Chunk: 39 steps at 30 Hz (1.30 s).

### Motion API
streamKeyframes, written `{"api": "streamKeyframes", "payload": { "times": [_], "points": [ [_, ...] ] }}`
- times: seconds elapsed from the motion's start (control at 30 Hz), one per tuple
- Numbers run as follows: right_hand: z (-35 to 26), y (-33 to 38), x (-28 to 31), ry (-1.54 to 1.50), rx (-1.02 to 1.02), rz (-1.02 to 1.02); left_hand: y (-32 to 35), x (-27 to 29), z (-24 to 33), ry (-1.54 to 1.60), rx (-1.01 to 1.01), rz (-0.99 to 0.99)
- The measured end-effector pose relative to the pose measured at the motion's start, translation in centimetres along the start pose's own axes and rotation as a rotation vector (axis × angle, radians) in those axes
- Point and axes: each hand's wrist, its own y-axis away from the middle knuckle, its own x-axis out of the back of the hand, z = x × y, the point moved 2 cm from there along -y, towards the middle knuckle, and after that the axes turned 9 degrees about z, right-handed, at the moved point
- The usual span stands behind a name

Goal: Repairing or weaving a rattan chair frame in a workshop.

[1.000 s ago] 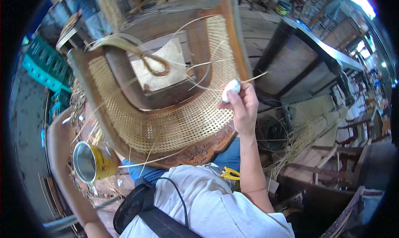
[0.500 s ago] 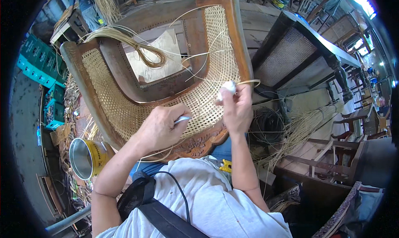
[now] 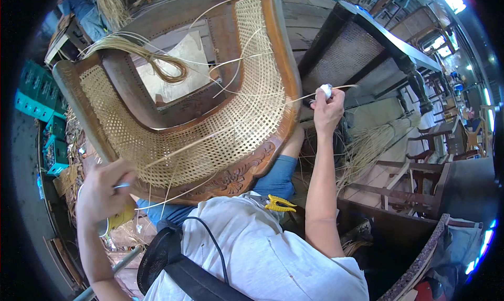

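A long pale cane strand (image 3: 210,137) stretches across the woven cane seat frame (image 3: 283,54) between my two hands. My left hand (image 3: 102,188), slightly blurred, is closed at the lower left, with the strand leading to its fingers; a small light-blue piece (image 3: 122,185) shows in its grip. Off the right edge of the frame, my right hand (image 3: 328,111) pinches a white wad (image 3: 326,90), apparently cloth, around the strand, whose tip pokes out beyond. Several loose cane ends hang over the weave. A tied cane bundle (image 3: 165,72) lies over the frame's back left.
Yellow-handled pliers (image 3: 280,203) lie on my lap. A dark wooden piece with a cane panel (image 3: 344,59) stands to the right, near loose cane (image 3: 375,141) and chair frames (image 3: 409,196). Green crates (image 3: 55,148) stack at the left; a yellow bucket (image 3: 122,217) sits behind my left hand.
My hands have spread apart, left hand down-left, right hand up-right past the frame, drawing the strand out long between them. The view has shifted slightly, so the frame appears further left.
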Motion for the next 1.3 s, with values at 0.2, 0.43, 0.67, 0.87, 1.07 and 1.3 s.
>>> {"api": "streamKeyframes", "payload": {
  "times": [0.2, 0.43, 0.67, 0.87, 1.07, 1.3],
  "points": [
    [3.3, -4.5, 4.5, 0.312, -0.002, 0.084, 4.7, 5.0, -6.9, -0.178, 0.220, 0.232],
    [9.6, -6.4, 11.6, 0.498, 0.095, 0.210, 19.1, 12.2, -23.8, -0.559, 0.253, 0.516],
    [18.7, -1.2, 36.1, 1.062, -0.359, 0.434, 18.7, 13.0, -32.4, -0.243, 0.214, 0.397],
    [15.1, 10.8, 46.8, 1.223, -0.854, 0.617, 12.5, 13.5, -30.4, -0.301, 0.090, 0.309],
    [23.4, 13.2, 36.0, 1.049, -1.033, 0.120, 4.8, 9.5, -12.3, -0.264, 0.558, 0.460],
    [8.4, 9.6, 14.9, 0.849, -0.731, -0.455, 3.3, 8.4, -3.5, -0.031, 0.278, 0.434]
  ]
}}
